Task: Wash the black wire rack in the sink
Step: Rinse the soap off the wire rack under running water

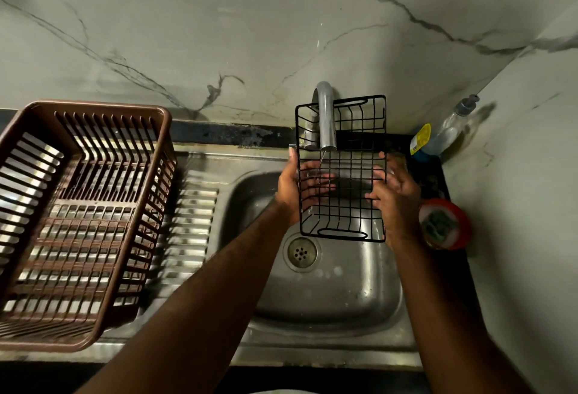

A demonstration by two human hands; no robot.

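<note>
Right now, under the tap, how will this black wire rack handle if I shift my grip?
Probably stiff: the black wire rack holds its box shape between left hand and right hand. Likely light, being thin open wire. Possibly slippery, since a thin stream from the tap wets it.

Brown basket (103,107), left of sink (344,300): picture edge cutting off corner. Fingers (316,185) of left hand (291,190), over sink: showing only through wire rack (342,171) mesh. Red tub (445,224), right of sink: contents blurring, unidentifiable. Bottle (444,137), right-rear of sink: label proving illegible.
</note>
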